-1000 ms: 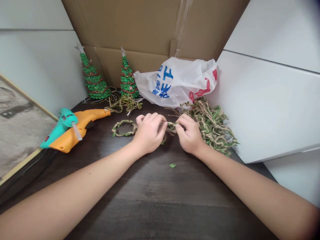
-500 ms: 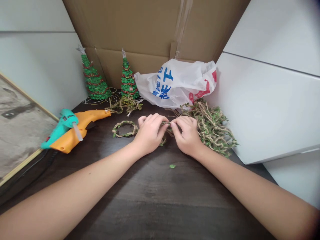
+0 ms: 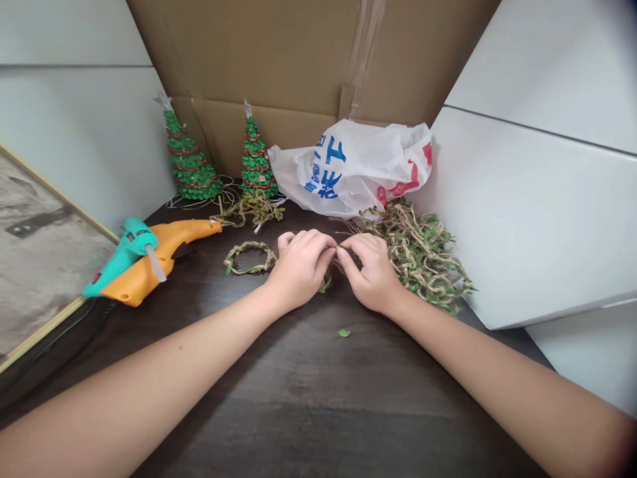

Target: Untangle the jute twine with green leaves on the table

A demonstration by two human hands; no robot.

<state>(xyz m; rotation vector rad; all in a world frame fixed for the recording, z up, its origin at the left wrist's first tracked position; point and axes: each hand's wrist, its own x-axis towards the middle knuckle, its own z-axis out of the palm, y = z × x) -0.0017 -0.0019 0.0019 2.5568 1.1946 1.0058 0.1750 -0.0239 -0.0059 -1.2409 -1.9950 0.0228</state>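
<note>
My left hand [image 3: 302,265] and my right hand [image 3: 369,269] meet fingertip to fingertip above the dark table. Both pinch a strand of leafy twine garland [image 3: 326,284], most of it hidden behind the fingers; a bit of it shows below my left hand. Left of my left hand lies a small wreath ring [image 3: 250,257] of twine and green leaves. A tangled pile of leafy twine garland [image 3: 423,255] lies just beyond my right hand. One loose green leaf [image 3: 344,333] rests on the table nearer to me.
An orange and teal glue gun [image 3: 149,259] lies at left, its cord running toward me. Behind stand two small green Christmas trees [image 3: 192,162] and a white plastic bag [image 3: 358,166]. Cardboard [image 3: 269,53] closes the back; a white panel [image 3: 542,219] stands at right.
My fingertips have drawn closer together, and less of the strand shows between them. The other things lie as before.
</note>
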